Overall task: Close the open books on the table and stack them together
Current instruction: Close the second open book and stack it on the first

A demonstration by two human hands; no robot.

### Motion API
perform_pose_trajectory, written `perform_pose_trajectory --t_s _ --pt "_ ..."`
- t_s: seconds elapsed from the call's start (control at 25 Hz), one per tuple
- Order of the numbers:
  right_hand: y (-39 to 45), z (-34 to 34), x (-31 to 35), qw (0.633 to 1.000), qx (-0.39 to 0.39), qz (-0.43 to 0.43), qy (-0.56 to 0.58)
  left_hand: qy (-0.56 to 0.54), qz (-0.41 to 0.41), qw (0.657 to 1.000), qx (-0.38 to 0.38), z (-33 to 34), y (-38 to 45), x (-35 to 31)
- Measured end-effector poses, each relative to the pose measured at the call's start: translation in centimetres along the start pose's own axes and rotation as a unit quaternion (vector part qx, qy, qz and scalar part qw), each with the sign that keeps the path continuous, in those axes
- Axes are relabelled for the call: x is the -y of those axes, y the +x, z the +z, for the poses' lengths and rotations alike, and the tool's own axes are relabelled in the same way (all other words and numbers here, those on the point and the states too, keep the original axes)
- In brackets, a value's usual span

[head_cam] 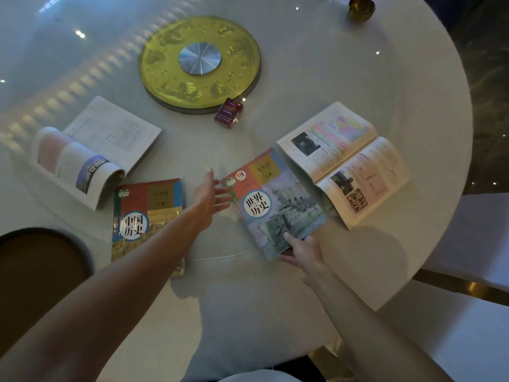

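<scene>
Near edge:
- Right hand (301,252): pinches the near corner of the blue-covered closed book (278,205), thumb on the cover and fingers curled beneath it.
- Blue-covered closed book: front cover up, angled across the pale round tabletop (303,64), its far right edge just beside the open book on the right (344,164).
- Left hand (212,197): fingers straight and spread, holding nothing, its fingertips at the left edge of the blue-covered closed book. Contact cannot be told.
- Red-covered closed book (148,216): flat, front cover up, left of the blue one, partly crossed by the left forearm.
- Brown chair (38,266): at the left edge, below the tabletop rim.

Middle:
- Open book on the right: lying flat, illustrated pages up, some lines highlighted.
- Open book on the left (93,150): pages up, the near leaves curled over.

Far:
- Cigarette pack (228,113): dark red, between the two open books.
- Gold disc (199,63): embossed, with a silver hub, just beyond the pack.
- Ashtray (361,8): brass-coloured, near the far rim.
</scene>
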State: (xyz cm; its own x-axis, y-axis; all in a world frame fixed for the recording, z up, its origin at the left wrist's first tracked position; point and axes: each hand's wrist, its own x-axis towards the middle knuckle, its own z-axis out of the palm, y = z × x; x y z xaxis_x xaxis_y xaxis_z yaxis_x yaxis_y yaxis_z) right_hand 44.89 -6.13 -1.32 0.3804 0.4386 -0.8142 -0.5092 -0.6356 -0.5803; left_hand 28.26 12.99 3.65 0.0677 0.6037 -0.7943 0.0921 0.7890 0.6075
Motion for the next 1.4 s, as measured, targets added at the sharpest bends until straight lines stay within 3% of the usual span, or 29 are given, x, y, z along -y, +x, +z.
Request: perform_pose_trajectory --t_s 0.12,0.24,0.36,0.44,0.52,0.64,0.76,1.0,1.08,1.4 --pt "-0.3 0.7 -1.0 0.989 -0.001 0.049 -0.14 0.171 0.009 0.984 -0.042 1.4 0.0 3.2" --pt "-0.2 -0.2 0.0 0.933 -0.119 -0.013 -0.34 0.254 -0.001 0.964 -0.073 2.6 0.1 5.7" --pt "1.0 -2.1 1.8 0.883 -0.216 -0.116 -0.401 0.26 0.009 0.962 -0.089 3.6 0.6 7.3" --pt "2.3 -3.1 2.8 0.843 -0.219 -0.2 -0.449 0.263 0.026 0.959 -0.096 4.1 0.5 7.7" --pt "3.4 -3.5 3.5 0.832 -0.169 -0.241 -0.47 0.264 0.034 0.958 -0.104 4.4 0.6 7.8" --pt "4.2 -3.2 3.7 0.833 -0.093 -0.245 -0.487 0.245 0.015 0.963 -0.109 4.2 0.8 7.9" --pt "4.3 -2.8 3.6 0.843 -0.089 -0.208 -0.487 0.223 0.005 0.969 -0.104 3.6 0.7 8.0" --pt "3.8 -3.3 1.8 0.948 -0.041 -0.078 -0.304 0.174 0.037 0.981 -0.074 2.3 -0.2 8.9" --pt "3.2 -3.1 0.8 0.968 -0.015 -0.043 -0.247 0.175 0.052 0.981 -0.064 1.5 -0.5 9.4" --pt "-0.3 1.0 -0.7 0.977 0.033 -0.066 -0.201 0.104 0.079 0.991 -0.016 -4.8 -1.9 9.0"
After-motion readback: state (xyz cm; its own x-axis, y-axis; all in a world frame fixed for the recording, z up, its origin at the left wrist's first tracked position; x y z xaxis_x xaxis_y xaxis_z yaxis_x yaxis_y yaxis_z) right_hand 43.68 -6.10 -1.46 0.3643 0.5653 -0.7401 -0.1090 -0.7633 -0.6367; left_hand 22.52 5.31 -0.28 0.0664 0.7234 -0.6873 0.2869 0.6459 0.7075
